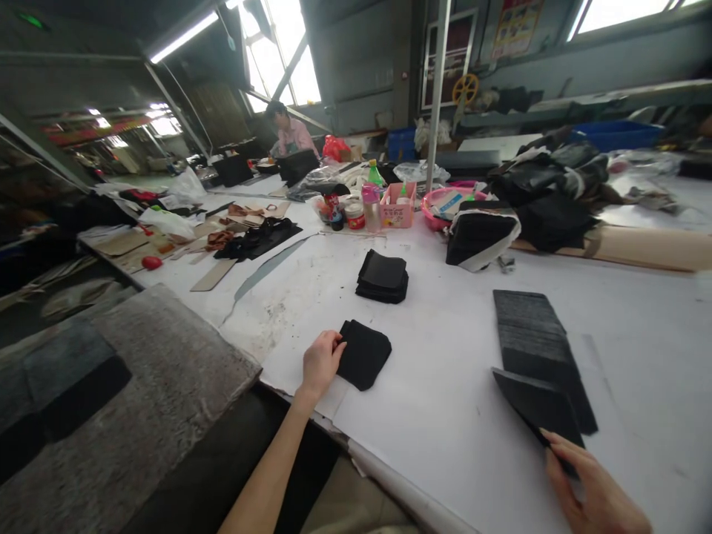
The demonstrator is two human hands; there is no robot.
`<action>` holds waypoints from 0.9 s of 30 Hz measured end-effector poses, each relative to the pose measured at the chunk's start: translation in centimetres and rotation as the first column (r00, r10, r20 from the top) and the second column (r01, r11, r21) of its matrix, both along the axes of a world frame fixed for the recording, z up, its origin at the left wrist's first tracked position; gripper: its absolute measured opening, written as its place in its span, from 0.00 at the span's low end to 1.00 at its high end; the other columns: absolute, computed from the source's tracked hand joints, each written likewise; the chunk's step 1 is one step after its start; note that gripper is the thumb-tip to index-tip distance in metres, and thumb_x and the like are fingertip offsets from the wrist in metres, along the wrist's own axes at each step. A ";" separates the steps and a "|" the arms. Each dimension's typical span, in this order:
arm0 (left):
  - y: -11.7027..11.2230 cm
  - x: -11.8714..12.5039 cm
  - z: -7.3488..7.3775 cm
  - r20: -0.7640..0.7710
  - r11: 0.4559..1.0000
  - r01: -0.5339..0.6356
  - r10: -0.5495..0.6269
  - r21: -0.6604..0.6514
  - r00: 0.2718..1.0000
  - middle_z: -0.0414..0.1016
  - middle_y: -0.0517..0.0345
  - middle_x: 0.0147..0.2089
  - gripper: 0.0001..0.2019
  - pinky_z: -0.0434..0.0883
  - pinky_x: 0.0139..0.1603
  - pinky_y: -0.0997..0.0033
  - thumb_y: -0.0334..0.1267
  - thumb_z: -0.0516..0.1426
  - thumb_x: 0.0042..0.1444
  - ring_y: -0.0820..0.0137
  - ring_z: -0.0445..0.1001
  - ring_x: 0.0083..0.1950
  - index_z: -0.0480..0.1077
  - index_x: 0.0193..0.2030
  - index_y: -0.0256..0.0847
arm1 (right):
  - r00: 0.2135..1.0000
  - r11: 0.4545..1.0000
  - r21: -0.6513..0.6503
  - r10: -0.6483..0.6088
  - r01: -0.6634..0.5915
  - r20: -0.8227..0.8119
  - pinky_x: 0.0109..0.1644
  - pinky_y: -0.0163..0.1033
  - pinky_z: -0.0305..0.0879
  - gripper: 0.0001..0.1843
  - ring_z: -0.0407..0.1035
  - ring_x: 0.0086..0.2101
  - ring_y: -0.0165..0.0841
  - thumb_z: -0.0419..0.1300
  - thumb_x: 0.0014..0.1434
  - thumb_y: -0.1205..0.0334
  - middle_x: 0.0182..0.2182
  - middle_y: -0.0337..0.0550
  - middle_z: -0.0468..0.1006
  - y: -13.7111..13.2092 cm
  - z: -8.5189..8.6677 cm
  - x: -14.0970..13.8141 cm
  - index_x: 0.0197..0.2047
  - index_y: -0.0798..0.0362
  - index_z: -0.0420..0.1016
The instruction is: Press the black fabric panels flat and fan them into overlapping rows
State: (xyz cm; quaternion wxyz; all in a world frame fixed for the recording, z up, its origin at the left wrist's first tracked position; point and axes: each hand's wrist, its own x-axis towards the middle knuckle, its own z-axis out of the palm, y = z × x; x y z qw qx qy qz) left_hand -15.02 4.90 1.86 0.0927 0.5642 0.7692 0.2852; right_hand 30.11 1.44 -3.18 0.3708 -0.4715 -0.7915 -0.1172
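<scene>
My left hand (pixel 321 365) is closed at the left edge of a small black piece (pixel 364 356) with cut corners, near the table's front edge. It looks like leather or fabric; whether one layer or several are pinched is unclear. At the right, my right hand (pixel 592 486) grips the near corner of a black sheet (pixel 537 400), which is tilted up off the table. Partly beneath that sheet lies a fanned row of black pieces (pixel 526 319). Beyond my left hand sits a neat stack of black pieces (pixel 383 274).
The white table (pixel 434 371) carries a pink box (pixel 398 205), a pink basin (pixel 439 208), bottles and a wrapped black bundle (pixel 481 237). Black scraps (pixel 261 239) lie at the left. A grey stone-like slab (pixel 183 363) adjoins the left. A person (pixel 294 133) sits farther back.
</scene>
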 end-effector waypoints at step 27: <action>-4.9 15.3 -1.3 -0.123 0.649 0.757 -0.748 0.073 0.653 0.69 0.53 0.42 0.06 0.70 0.44 0.63 0.32 0.53 0.65 0.66 0.68 0.44 0.71 0.42 0.41 | 0.999 0.883 -0.469 -0.016 0.031 0.036 0.42 0.46 0.63 0.06 0.66 0.41 0.41 0.55 0.66 0.63 0.40 0.48 0.74 -1.2 4.6 -7.9 0.44 0.52 0.72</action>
